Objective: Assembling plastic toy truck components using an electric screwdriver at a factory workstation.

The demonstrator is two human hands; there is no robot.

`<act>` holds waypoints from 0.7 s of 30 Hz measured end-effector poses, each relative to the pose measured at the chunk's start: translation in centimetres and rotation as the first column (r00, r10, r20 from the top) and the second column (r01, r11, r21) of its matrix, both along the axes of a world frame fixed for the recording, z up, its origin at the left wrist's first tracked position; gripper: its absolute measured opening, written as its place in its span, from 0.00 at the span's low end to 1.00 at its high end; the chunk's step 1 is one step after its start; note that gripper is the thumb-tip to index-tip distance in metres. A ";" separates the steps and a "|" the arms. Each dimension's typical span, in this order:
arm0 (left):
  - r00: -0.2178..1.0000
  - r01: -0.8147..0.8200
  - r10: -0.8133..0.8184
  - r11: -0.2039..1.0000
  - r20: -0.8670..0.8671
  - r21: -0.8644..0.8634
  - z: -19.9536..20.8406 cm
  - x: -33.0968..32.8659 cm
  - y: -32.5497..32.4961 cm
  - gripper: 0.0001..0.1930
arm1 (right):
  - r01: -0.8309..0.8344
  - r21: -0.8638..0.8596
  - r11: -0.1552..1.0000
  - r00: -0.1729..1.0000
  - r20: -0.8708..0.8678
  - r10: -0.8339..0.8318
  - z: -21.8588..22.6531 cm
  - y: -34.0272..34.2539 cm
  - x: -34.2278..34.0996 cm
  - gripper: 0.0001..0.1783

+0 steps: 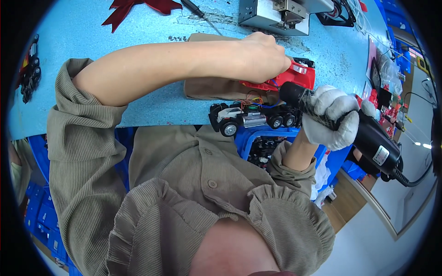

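Note:
My left hand (267,57), bare, reaches across the bench with its fingers closed on a red plastic toy vehicle body (306,78). The fingertips are partly hidden behind the knuckles. That body lies on a folded brown cloth (207,89). My right hand (331,117), in a white glove, is wrapped round a black corded power tool (378,142). The tool's thick front end points left, close beside the red body; its tip is hard to make out. A toy truck chassis (253,119) with black wheels and loose coloured wires sits at the bench's near edge.
A dark red ribbon bow (133,9) and a screwdriver (195,9) lie at the back. A metal machine (276,18) stands at the back right. Another toy vehicle (31,69) is far left. Below the near edge is a blue bin (244,138) of dark parts.

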State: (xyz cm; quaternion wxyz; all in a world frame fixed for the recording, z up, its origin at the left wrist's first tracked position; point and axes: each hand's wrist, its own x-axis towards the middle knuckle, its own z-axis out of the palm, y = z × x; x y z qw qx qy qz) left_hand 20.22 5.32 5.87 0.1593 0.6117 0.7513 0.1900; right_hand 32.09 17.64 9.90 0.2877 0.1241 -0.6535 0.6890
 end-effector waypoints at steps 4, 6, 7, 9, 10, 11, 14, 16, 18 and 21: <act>1.000 -0.012 0.012 1.000 0.027 0.005 0.1 0.2 -0.1 0.09 | 0.017 -0.055 0.998 0.997 -0.068 -0.021 -0.3 -0.8 -0.3 0.20; 1.000 -0.022 0.021 0.999 0.013 0.030 0.0 0.2 -0.2 0.09 | 0.017 -0.094 0.995 0.995 -0.098 -0.026 -0.2 -1.0 -0.4 0.20; 1.000 -0.025 0.025 0.999 0.015 0.032 0.0 0.2 -0.1 0.09 | 0.030 -0.050 0.998 0.997 -0.065 -0.033 0.0 -1.1 -0.3 0.18; 1.000 -0.014 0.014 1.000 -0.003 -0.007 0.1 0.3 0.1 0.08 | 0.051 0.039 0.998 0.999 0.000 -0.052 0.3 -1.2 -0.3 0.17; 1.000 -0.008 0.008 1.000 -0.014 -0.028 0.2 0.3 0.1 0.09 | 0.049 0.040 0.998 0.999 0.000 -0.049 0.5 -1.4 -0.4 0.17; 1.000 -0.011 0.011 1.000 -0.013 -0.028 0.1 0.3 0.0 0.09 | 0.026 0.065 0.998 1.000 -0.003 -0.026 0.6 -1.6 -0.7 0.16; 1.000 -0.027 0.027 0.999 0.004 -0.024 0.0 0.2 -0.3 0.10 | -0.022 0.115 0.993 1.000 -0.005 0.022 0.7 -2.3 -1.0 0.13; 0.970 0.021 -0.028 0.999 0.242 0.031 0.0 -1.4 -1.3 0.13 | -0.028 0.129 0.991 0.999 -0.025 0.031 0.6 -2.7 -1.2 0.12; 0.875 0.081 -0.117 0.992 0.469 0.097 -0.8 -1.8 -2.8 0.16 | -0.007 0.137 0.991 1.000 -0.028 0.011 0.3 -2.8 -1.1 0.12; 0.812 -0.247 -0.059 0.867 0.580 0.434 -3.1 -0.3 -5.0 0.27 | -0.019 0.181 0.983 0.996 -0.085 0.035 0.1 -2.9 -0.9 0.14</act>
